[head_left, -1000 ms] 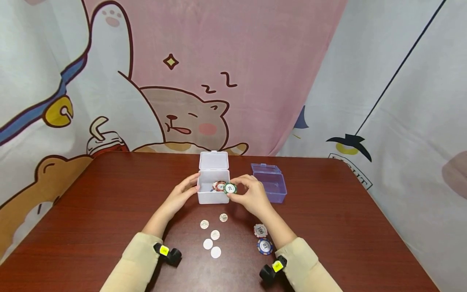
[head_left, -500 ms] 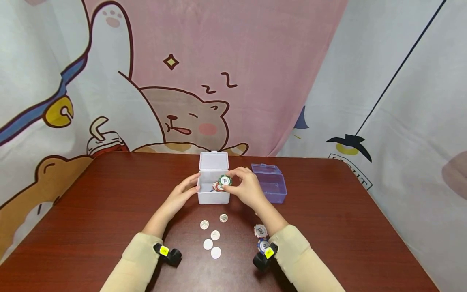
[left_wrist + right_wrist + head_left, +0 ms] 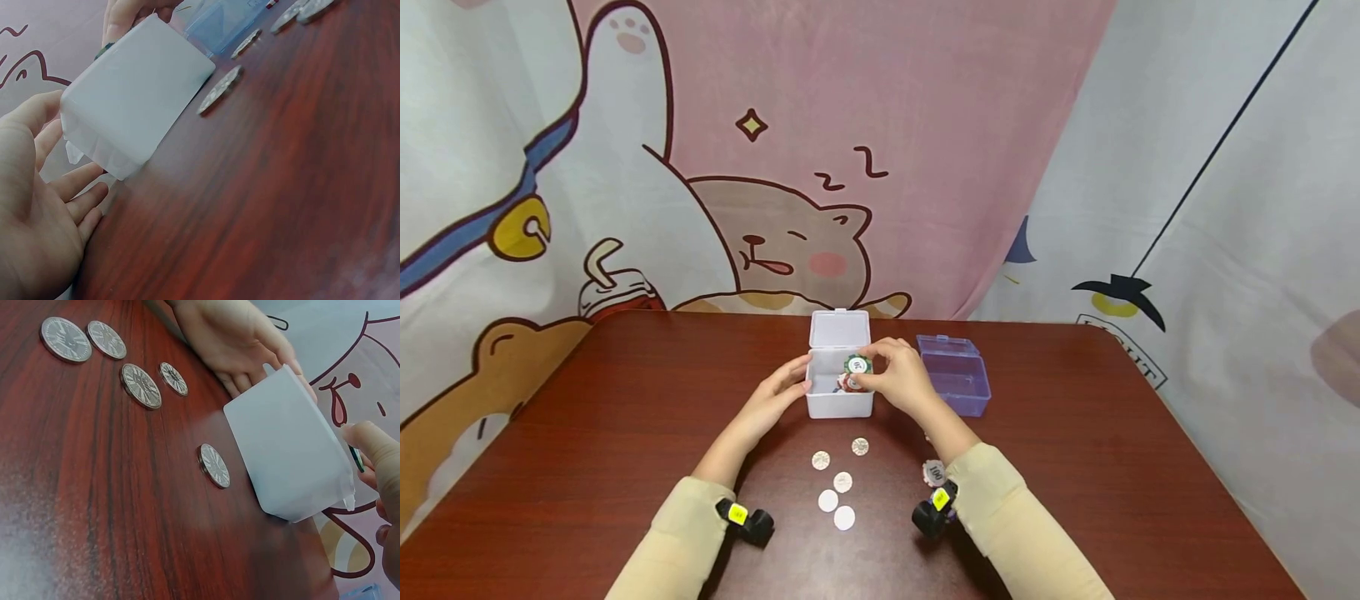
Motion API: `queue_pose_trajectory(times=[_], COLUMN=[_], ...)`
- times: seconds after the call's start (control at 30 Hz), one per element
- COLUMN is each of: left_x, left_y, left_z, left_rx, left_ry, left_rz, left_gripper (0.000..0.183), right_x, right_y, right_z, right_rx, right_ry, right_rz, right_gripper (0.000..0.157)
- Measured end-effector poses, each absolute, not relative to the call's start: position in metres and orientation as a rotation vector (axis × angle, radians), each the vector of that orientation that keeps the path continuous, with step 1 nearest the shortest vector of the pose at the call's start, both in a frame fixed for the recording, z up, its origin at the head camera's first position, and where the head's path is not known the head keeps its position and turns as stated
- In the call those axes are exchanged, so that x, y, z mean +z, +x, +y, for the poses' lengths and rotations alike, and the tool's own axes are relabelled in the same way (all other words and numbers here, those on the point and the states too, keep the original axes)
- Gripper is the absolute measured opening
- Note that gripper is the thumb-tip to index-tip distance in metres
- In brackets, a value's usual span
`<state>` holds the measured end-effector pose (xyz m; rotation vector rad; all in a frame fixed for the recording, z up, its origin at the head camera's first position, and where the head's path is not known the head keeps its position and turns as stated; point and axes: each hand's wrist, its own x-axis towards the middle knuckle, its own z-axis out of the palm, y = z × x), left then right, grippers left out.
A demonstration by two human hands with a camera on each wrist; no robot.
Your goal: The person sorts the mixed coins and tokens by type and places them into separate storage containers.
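A green poker chip is pinched between the thumb and fingers of my right hand, above the inside of a white plastic box. The box's lid stands raised at the back. Red-and-white poker chips lie inside, partly hidden by my thumb. My left hand touches the box's left side with its fingers fairly straight. In the right wrist view only a green edge of the chip shows past the box wall.
Several silver coins lie on the table in front of the box. A translucent purple box stands to the right, lid up. A white chip marked 100 lies by the right forearm, with a blue chip mostly hidden under the wrist camera.
My right hand has moved left and slightly away from me, carrying the green chip from the box's right rim to over its inside. The left hand has stayed in place.
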<state>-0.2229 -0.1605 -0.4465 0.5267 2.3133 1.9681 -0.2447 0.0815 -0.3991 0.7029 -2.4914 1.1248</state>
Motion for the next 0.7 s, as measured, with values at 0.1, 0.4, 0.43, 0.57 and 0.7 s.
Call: queue_pose_trajectory(times=[0.1, 0.4, 0.43, 0.57, 0.7], left_x=[-0.446, -0.445, -0.445, -0.446, -0.443], left_y=[-0.222, -0.223, -0.223, -0.223, -0.222], left_z=[-0.160, -0.160, -0.160, -0.160, -0.160], left_rx=[1.973, 1.983, 1.979, 1.968, 1.960], left_ry=[0.529, 0.527, 0.526, 0.516, 0.502], left_rz=[2.304, 2.285, 2.286, 2.300, 2.301], left_gripper=[0.052, 0.052, 0.052, 0.051, 0.050], right_x=[-0.401, -0.405, -0.405, -0.406, -0.407], right_y=[-0.248, -0.256, -0.256, -0.257, -0.258], right_z=[0.079, 0.074, 0.074, 0.073, 0.071], right_rx=[1.121, 1.061, 1.054, 1.029, 1.007], right_ry=[0.709, 0.679, 0.673, 0.654, 0.640], right_rz=[-2.504, -2.586, -2.594, -2.618, -2.636], right_gripper=[0.036, 0.036, 0.036, 0.037, 0.038])
